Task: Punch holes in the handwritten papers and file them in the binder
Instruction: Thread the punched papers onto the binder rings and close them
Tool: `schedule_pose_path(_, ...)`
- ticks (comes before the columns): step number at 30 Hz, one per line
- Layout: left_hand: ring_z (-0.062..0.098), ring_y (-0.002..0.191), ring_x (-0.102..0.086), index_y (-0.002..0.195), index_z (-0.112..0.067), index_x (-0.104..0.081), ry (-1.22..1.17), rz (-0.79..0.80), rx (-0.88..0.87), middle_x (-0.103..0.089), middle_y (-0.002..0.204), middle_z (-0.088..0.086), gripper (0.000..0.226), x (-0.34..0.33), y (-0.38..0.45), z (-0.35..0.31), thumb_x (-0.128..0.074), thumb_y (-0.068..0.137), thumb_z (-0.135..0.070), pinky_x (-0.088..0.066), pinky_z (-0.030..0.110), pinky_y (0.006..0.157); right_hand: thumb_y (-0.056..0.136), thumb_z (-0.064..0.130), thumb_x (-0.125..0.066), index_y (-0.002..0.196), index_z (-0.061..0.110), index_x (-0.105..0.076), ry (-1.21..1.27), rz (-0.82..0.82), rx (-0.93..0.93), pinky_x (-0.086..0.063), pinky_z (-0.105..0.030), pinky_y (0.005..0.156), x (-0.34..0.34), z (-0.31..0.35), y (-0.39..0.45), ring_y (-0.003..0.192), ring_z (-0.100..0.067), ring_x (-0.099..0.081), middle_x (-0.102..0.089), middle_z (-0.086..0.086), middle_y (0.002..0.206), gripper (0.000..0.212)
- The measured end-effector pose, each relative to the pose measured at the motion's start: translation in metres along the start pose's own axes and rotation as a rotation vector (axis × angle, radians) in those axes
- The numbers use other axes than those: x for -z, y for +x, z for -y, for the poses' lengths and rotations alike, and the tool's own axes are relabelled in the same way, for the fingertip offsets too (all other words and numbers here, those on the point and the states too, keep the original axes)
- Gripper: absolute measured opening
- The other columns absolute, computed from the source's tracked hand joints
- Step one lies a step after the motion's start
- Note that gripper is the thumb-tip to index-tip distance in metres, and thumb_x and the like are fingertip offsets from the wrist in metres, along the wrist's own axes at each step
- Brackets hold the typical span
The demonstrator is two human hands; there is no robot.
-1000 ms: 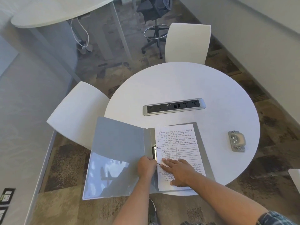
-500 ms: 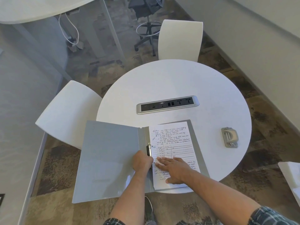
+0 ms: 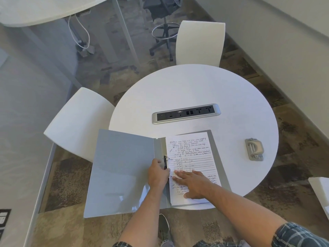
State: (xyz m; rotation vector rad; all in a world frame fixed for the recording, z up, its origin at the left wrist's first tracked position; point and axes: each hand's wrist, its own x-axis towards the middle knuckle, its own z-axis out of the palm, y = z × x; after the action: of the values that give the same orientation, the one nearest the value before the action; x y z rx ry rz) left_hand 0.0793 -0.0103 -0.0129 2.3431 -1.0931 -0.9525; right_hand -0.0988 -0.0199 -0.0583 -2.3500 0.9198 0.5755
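A grey binder [image 3: 122,168] lies open at the near edge of the round white table [image 3: 195,90], its left cover hanging past the rim. Handwritten lined papers [image 3: 191,152] rest on its right half. My left hand [image 3: 158,174] is closed around the metal ring clasp [image 3: 166,162] at the spine. My right hand [image 3: 191,182] lies flat, fingers together, pressing the lower part of the papers beside the clasp. A grey hole punch [image 3: 254,149] sits alone on the table to the right.
A silver power strip [image 3: 186,113] is set into the table's middle. White chairs stand at the left [image 3: 78,122] and the far side [image 3: 200,41]. A black stool [image 3: 162,24] and another table [image 3: 44,9] are beyond.
Both hands stay at the clasp and on the papers. The camera view has shifted slightly, and the binder's left cover lies a little flatter.
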Motion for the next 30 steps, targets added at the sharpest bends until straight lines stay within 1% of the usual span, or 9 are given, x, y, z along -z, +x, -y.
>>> schedule_pose_path(3, 0.016, 0.078, -0.067, 0.095, -0.019, -0.067, -0.014, 0.001, -0.036, -0.069, 0.082, -0.006, 0.018, -0.003, -0.001, 0.002, -0.078, 0.082, -0.015, -0.060, 0.034, 0.073, 0.099, 0.039, -0.062, 0.165, 0.037, 0.009, 0.055, -0.025, -0.008, -0.003, -0.049, 0.128, -0.003, 0.001, -0.001, 0.161, -0.013, 0.001, 0.009, 0.013, 0.173, 0.097)
schedule_pose_path(7, 0.012, 0.073, -0.064, 0.091, -0.022, -0.067, -0.042, 0.045, -0.061, -0.069, 0.080, -0.006, 0.011, -0.005, -0.004, 0.007, -0.075, 0.084, -0.018, -0.060, 0.033, 0.070, 0.095, 0.040, -0.064, 0.159, 0.042, 0.023, 0.136, -0.044, -0.017, 0.000, -0.048, 0.127, -0.004, 0.000, -0.004, 0.161, -0.013, -0.002, 0.001, 0.011, 0.174, 0.108)
schedule_pose_path(13, 0.011, 0.081, -0.068, 0.087, -0.030, -0.070, -0.113, 0.107, -0.105, -0.071, 0.086, -0.009, 0.012, -0.003, -0.007, 0.018, -0.069, 0.091, -0.019, -0.056, 0.022, 0.068, 0.099, 0.039, -0.061, 0.152, 0.052, 0.028, 0.155, -0.124, -0.038, -0.003, -0.049, 0.128, -0.008, 0.002, -0.008, 0.161, -0.015, -0.011, -0.006, 0.012, 0.174, 0.104)
schedule_pose_path(17, 0.006, 0.082, -0.068, 0.104, -0.030, -0.076, -0.143, 0.147, -0.110, -0.072, 0.086, -0.016, 0.018, -0.003, -0.009, 0.027, -0.071, 0.093, -0.018, -0.053, 0.016, 0.070, 0.103, 0.043, -0.053, 0.156, 0.054, 0.022, 0.166, -0.206, -0.073, -0.011, -0.051, 0.127, -0.009, 0.008, -0.009, 0.158, -0.021, -0.023, -0.008, 0.009, 0.175, 0.092)
schedule_pose_path(20, 0.005, 0.079, -0.067, 0.111, -0.026, -0.077, -0.147, 0.141, -0.105, -0.072, 0.085, -0.013, 0.022, -0.005, -0.009, 0.031, -0.077, 0.090, -0.024, -0.054, 0.017, 0.071, 0.105, 0.046, -0.047, 0.160, 0.051, 0.012, 0.084, -0.227, -0.088, -0.018, -0.053, 0.124, -0.010, 0.011, -0.008, 0.155, -0.026, -0.028, -0.003, 0.003, 0.176, 0.081)
schedule_pose_path(24, 0.010, 0.077, -0.069, 0.096, -0.037, -0.078, -0.146, 0.137, -0.106, -0.074, 0.080, -0.011, 0.015, -0.008, -0.012, 0.032, -0.082, 0.084, -0.028, -0.059, 0.026, 0.074, 0.105, 0.047, -0.048, 0.165, 0.041, -0.002, 0.018, -0.251, -0.112, -0.020, -0.053, 0.120, -0.012, 0.013, -0.007, 0.153, -0.026, -0.031, -0.007, 0.001, 0.176, 0.076)
schedule_pose_path(26, 0.008, 0.079, -0.070, 0.097, -0.035, -0.079, -0.121, 0.141, -0.096, -0.075, 0.082, -0.012, 0.017, -0.009, -0.013, 0.032, -0.084, 0.082, -0.028, -0.060, 0.029, 0.078, 0.104, 0.048, -0.049, 0.165, 0.038, -0.012, 0.017, -0.256, -0.123, -0.019, -0.053, 0.121, -0.012, 0.013, -0.006, 0.153, -0.026, -0.030, -0.009, 0.001, 0.175, 0.072)
schedule_pose_path(28, 0.004, 0.082, -0.069, 0.103, -0.027, -0.080, -0.095, 0.135, -0.092, -0.074, 0.085, -0.014, 0.021, -0.009, -0.014, 0.033, -0.084, 0.082, -0.028, -0.058, 0.023, 0.077, 0.104, 0.051, -0.047, 0.164, 0.038, -0.020, -0.001, -0.251, -0.128, -0.019, -0.053, 0.121, -0.011, 0.012, -0.004, 0.153, -0.026, -0.030, -0.012, 0.001, 0.175, 0.067)
schedule_pose_path(30, 0.002, 0.078, -0.068, 0.093, -0.031, -0.078, -0.074, 0.106, -0.107, -0.069, 0.080, -0.019, 0.013, -0.009, -0.016, 0.032, -0.083, 0.083, -0.026, -0.052, 0.016, 0.070, 0.104, 0.056, -0.044, 0.162, 0.039, -0.026, -0.005, -0.246, -0.136, -0.019, -0.053, 0.120, -0.007, 0.013, -0.001, 0.153, -0.025, -0.031, -0.016, 0.001, 0.174, 0.063)
